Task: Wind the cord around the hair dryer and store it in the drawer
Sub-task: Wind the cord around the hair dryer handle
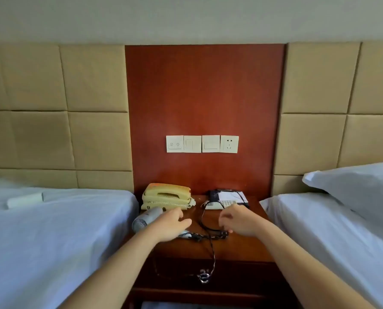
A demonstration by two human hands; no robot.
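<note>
Left hand [171, 224] spread loosely over grey plastic hair dryer [147, 218]; right hand [238, 220] half-curled, empty, beside black braided cord [209, 233]. Cord dangles past wooden drawer front [208, 275] below hands; likely snag when lifted.

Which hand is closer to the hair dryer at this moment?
Left. The left hand lies over the hair dryer, covering its handle; the right hand is apart, near the cord.

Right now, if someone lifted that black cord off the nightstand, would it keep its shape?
Probably not. The black braided cord lies in loose curves and droops over the wooden nightstand's front edge, so it looks floppy. Its hanging plug would likely swing.
</note>
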